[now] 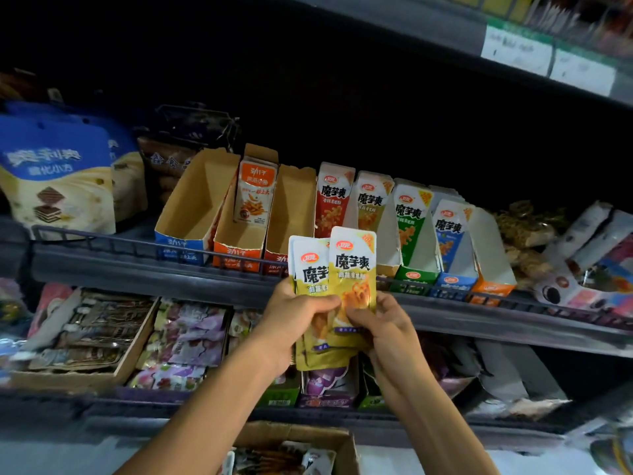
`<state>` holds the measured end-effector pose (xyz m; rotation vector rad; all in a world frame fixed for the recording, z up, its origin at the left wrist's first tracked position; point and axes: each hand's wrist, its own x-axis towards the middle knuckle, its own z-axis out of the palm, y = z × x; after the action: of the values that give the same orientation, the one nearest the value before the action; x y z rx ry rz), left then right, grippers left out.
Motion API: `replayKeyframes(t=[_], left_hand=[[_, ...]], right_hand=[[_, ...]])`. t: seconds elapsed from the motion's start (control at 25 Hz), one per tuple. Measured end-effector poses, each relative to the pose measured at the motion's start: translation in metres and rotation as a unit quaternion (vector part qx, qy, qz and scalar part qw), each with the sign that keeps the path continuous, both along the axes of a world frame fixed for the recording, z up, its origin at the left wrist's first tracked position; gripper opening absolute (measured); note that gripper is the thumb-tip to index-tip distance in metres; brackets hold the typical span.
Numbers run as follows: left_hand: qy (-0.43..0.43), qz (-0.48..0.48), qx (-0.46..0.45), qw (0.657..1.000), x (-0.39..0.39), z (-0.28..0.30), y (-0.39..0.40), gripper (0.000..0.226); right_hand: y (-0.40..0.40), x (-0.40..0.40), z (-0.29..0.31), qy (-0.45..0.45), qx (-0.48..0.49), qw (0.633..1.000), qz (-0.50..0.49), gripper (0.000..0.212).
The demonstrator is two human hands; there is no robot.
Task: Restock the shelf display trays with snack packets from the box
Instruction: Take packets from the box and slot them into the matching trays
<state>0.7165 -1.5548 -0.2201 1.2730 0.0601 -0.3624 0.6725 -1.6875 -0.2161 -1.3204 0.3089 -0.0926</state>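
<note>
A bunch of yellow snack packets [351, 269] is held upright in front of the middle shelf rail. My left hand [291, 317] grips the bunch from the left, thumb across the front. My right hand [380, 323] pinches the front packet at its lower right. Behind them stands a row of display trays: a red tray [334, 197], a yellow tray [371, 200] with matching packets, a green tray [411, 221] and a blue tray [450, 231]. The cardboard box [291, 450] with more packets sits below, at the bottom edge.
Left of the row stand three cardboard trays [239, 217]; the middle one holds an orange packet, the others look bare. Blue-and-cream bags [58, 173] fill the far left. A dark wire rail [137, 248] fronts the shelf. The lower shelf holds open boxes of assorted snacks [178, 341].
</note>
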Motion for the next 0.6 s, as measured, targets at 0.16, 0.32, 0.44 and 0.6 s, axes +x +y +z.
replayKeyframes(t=[0.16,0.32,0.44,0.6], left_hand=[[-0.03,-0.036,0.013,0.999,0.002,0.009,0.007,0.032],[-0.035,-0.045,-0.043,0.997,0.007,0.019,0.012,0.032],[-0.017,0.015,-0.08,0.997,0.018,0.02,0.02,0.034],[0.0,0.055,-0.094,0.994,0.028,0.015,0.028,0.034]], right_hand=[[-0.017,0.011,0.028,-0.01,-0.142,0.99,0.019,0.023],[-0.044,0.047,0.077,-0.058,-0.257,0.963,0.053,0.016],[-0.069,0.094,0.105,-0.146,-0.301,0.941,-0.057,0.007],[-0.094,0.146,0.132,-0.224,-0.443,0.857,-0.136,0.013]])
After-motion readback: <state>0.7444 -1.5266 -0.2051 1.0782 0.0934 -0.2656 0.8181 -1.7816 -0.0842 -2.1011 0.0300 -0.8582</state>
